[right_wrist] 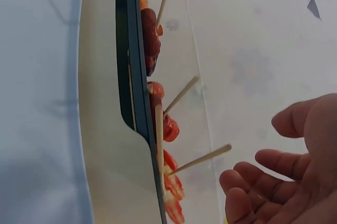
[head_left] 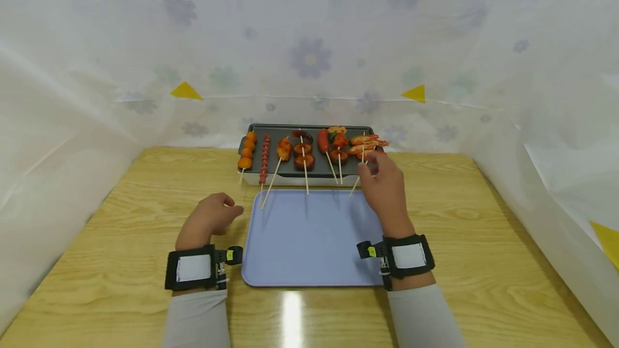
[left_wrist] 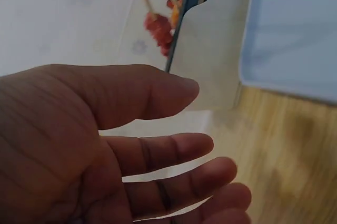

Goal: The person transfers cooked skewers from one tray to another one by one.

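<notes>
1. Fingers [right_wrist: 263,179] of the right hand [head_left: 385,187] are loosely curved, with the thumb standing well apart from them, and nothing's in that hand
2. Right arm reaches forward, putting the hand up at the front right corner of the grill pan [head_left: 280,130]; shrimp skewers [head_left: 361,148] are just beyond its fingertips, and the right wrist view shows a gap between them and the nearest stick
3. Left hand [head_left: 213,214] is lower, wrist bent inward, thumb pointing at the tray [head_left: 314,240]; the left wrist view shows thumb and fingers apart, pretty relaxed, also holding zip
4. That tray lies just right of the left hand, and below and left of the right one
5. Ahead and a bit right of the left hand: orange ball skewer [head_left: 248,149]. Left of the right hand: sausage skewer [head_left: 323,141], then mushroom skewer [head_left: 299,163]
6. Both wrists wear black straps [head_left: 171,270], with pale sleeves [head_left: 195,318] ending just behind them
</notes>
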The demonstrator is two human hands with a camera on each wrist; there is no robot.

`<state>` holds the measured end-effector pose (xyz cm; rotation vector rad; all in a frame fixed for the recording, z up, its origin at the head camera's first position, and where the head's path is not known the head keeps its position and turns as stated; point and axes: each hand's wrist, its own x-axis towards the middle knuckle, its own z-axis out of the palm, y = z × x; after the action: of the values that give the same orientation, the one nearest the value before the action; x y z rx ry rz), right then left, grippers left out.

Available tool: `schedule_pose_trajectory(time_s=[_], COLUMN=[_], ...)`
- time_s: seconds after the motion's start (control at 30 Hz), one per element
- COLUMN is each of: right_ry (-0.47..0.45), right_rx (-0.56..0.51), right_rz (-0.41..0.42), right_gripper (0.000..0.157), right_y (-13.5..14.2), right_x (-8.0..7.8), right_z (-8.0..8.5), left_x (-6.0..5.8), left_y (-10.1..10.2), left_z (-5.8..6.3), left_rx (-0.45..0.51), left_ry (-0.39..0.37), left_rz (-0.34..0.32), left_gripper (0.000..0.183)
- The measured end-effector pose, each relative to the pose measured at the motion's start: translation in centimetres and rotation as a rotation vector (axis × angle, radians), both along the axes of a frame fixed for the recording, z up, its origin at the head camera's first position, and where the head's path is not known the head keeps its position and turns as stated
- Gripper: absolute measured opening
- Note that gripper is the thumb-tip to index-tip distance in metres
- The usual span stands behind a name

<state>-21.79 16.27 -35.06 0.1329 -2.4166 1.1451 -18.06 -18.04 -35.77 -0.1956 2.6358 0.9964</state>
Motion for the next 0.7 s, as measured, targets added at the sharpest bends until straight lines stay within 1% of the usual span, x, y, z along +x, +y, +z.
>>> schedule_pose_trajectory(time_s=[0.07, 0.2, 0.23, 0.33, 0.43, 0.5, 0.63, 0.7], right_ry=[-0.022, -0.086, -0.107, -0.15, -0.19, -0.216, -0.254, -0.262], right_rx=[-0.042, -0.089, -0.095, -0.104, -0.109, -0.124, -0.14, -0.146], right_rz=[-0.042, -0.088, -0.094, -0.101, -0.109, -0.111, -0.107, -0.111], right_gripper=[0.034, 0.034, 0.035, 0.037, 0.039, 0.04, 0.041, 0.041], right_y=[0.4, 1.4, 1.6, 2.1, 2.4, 2.7, 3.1, 3.3], right_x=[-0.3, -0.8, -0.9, -1.1, -1.2, -1.2, -1.3, -1.3], right_z=[-0.1, -0.6, -0.7, -1.0, -1.2, -1.3, -1.4, -1.5], left_x=[-0.3, -0.7, -0.8, -1.2, -1.4, -1.5, -1.6, -1.6], left_y=[0.5, 1.2, 1.3, 1.5, 1.8, 2.0, 2.4, 2.5], left_z=[-0.4, -1.3, -1.6, -2.4, -2.9, -3.0, -3.2, -3.4], left_rx=[0.029, 0.03, 0.024, -0.013, -0.037, -0.03, -0.007, 0.006], left_ry=[-0.012, -0.025, -0.03, -0.013, 0.005, 0.0, -0.03, -0.024], left_rz=[-0.011, -0.032, -0.038, -0.086, -0.117, -0.115, -0.09, -0.101], left_gripper=[0.052, 0.049, 0.048, 0.043, 0.04, 0.04, 0.041, 0.042])
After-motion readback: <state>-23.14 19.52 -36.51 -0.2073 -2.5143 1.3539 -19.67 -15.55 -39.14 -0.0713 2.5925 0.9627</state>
